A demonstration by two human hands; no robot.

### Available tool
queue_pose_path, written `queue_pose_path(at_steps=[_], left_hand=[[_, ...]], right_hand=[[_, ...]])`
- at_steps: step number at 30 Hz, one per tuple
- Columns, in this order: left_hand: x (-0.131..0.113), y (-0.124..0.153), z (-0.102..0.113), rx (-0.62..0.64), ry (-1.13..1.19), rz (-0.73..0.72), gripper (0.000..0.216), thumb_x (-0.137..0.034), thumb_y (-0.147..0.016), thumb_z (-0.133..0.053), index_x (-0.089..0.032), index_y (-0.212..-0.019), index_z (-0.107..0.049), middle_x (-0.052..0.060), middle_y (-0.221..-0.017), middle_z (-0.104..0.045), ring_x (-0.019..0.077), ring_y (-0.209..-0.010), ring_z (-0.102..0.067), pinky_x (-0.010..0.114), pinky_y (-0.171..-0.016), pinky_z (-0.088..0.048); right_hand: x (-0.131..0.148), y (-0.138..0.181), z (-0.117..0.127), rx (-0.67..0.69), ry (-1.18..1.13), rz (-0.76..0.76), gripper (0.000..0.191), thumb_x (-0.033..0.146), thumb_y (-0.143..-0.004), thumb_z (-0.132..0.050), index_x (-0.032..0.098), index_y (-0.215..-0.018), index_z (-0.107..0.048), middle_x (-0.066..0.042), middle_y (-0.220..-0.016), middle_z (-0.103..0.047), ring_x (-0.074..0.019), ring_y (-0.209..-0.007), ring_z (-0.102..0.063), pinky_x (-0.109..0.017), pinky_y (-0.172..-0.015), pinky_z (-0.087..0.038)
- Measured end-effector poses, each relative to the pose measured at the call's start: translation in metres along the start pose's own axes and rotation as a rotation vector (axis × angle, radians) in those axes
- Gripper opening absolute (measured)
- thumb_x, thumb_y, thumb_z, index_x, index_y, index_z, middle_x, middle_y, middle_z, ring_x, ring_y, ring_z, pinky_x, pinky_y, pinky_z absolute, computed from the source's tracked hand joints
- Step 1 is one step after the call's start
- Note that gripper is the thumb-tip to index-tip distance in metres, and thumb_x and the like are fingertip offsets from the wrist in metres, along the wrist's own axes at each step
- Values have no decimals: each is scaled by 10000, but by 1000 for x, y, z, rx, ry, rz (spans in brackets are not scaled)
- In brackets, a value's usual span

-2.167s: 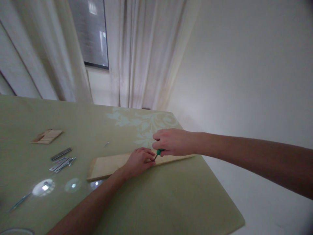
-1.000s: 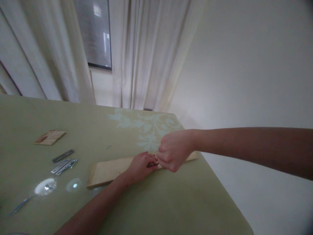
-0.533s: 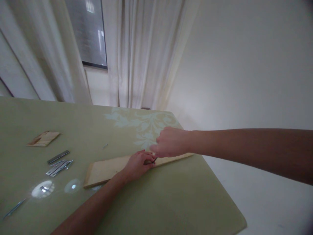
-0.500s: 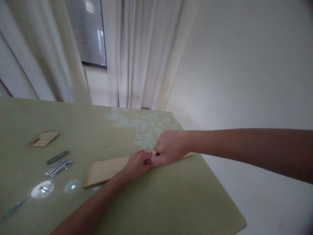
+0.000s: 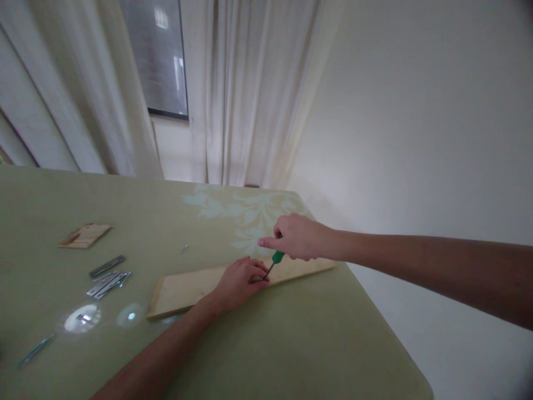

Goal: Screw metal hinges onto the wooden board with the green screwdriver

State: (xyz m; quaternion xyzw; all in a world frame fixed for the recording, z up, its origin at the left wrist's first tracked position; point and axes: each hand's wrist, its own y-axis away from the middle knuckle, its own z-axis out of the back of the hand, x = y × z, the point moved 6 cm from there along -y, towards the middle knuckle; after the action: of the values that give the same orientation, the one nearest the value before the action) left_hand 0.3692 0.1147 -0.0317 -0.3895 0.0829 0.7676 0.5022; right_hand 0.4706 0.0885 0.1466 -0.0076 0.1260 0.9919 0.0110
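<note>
A long pale wooden board lies on the table. Wrapped around the green handle of a screwdriver is my right hand, just above the board. The screwdriver's thin shaft slants down and left to the fingertips of my left hand. My left hand rests on the middle of the board, its fingertips pinched around the shaft's tip. Whatever small thing sits between those fingertips is too hidden to make out.
On the left of the green table lie a small wooden piece, a dark metal bar, several flat metal strips and a thin metal rod. A small screw-like piece lies behind the board. Curtains and a wall stand beyond.
My right hand has lifted from beside my left fingertips, and the screwdriver in it has come into sight. My left hand stays at the board. The view has shifted slightly.
</note>
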Motion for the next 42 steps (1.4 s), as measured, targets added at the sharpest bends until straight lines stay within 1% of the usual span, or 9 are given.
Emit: queue_pose_path(at_steps=[5,10,12,20,23,29,33,37,42], left_hand=[[0,0,2,10,-2,54,78,-270,-904,-746,-283,-940,-813,-16,-1168,-785,207,-1081,-684,309,-960,-507],[-5,0,5,-1,-19,53,79,-266,-901,-733,-275,-907,-811,-9,-1088,-796,217,-1042,-702,310,-942,-509],[-6,0,6,-4,-28,55,79,-267,-898,-731,-271,-876,-807,-9,-1026,-798,213,-999,-710,305,-929,-510],[-5,0,4,23,-14,37,95,-274,-912,-719,-269,-967,-797,-3,-1180,-779,212,-1100,-686,299,-958,-506],[-5,1,4,28,-23,36,110,-280,-920,-705,-272,-975,-799,-4,-1183,-779,215,-1092,-690,304,-960,-509],[-1,2,5,-11,-41,72,107,-292,-912,-706,-268,-918,-810,3,-1031,-796,228,-994,-710,306,-924,-515],[-3,1,4,22,-37,59,100,-287,-923,-702,-274,-916,-802,-12,-1082,-793,216,-1035,-703,298,-930,-508],[-6,-1,3,28,-15,43,112,-291,-939,-702,-267,-883,-796,-16,-1177,-775,205,-1103,-683,292,-948,-501],[-6,-1,4,18,-25,85,96,-279,-923,-716,-256,-879,-798,-5,-1117,-789,212,-1052,-695,290,-922,-502]], right_hand=[[-3,4,8,56,406,171,525,619,-943,-584,138,-890,-788,-164,-813,-776,-272,-734,-725,-301,-567,-396],[38,36,-1,24,680,1035,335,271,-1061,-481,167,-890,-750,-99,-831,-752,-205,-723,-683,-308,-567,-347],[44,43,-4,-18,682,1160,340,204,-1075,-429,178,-930,-735,-92,-887,-749,-187,-737,-674,-307,-566,-341],[9,3,2,26,322,185,553,526,-1061,-431,119,-941,-786,-170,-840,-781,-261,-783,-733,-299,-595,-403],[19,5,1,75,439,318,419,471,-1002,-566,130,-920,-795,-161,-835,-783,-269,-765,-732,-302,-567,-393],[51,42,-17,69,724,1151,299,127,-1016,-470,178,-922,-749,-93,-877,-766,-198,-724,-693,-306,-583,-402],[37,19,-5,-20,526,704,371,430,-1067,-474,159,-1116,-721,-128,-915,-768,-229,-764,-714,-297,-605,-428],[8,2,1,118,314,157,615,581,-1044,-413,103,-916,-778,-166,-784,-764,-251,-742,-722,-302,-613,-446],[30,14,-3,108,542,499,304,394,-982,-616,167,-889,-795,-114,-792,-774,-237,-761,-714,-298,-619,-415]])
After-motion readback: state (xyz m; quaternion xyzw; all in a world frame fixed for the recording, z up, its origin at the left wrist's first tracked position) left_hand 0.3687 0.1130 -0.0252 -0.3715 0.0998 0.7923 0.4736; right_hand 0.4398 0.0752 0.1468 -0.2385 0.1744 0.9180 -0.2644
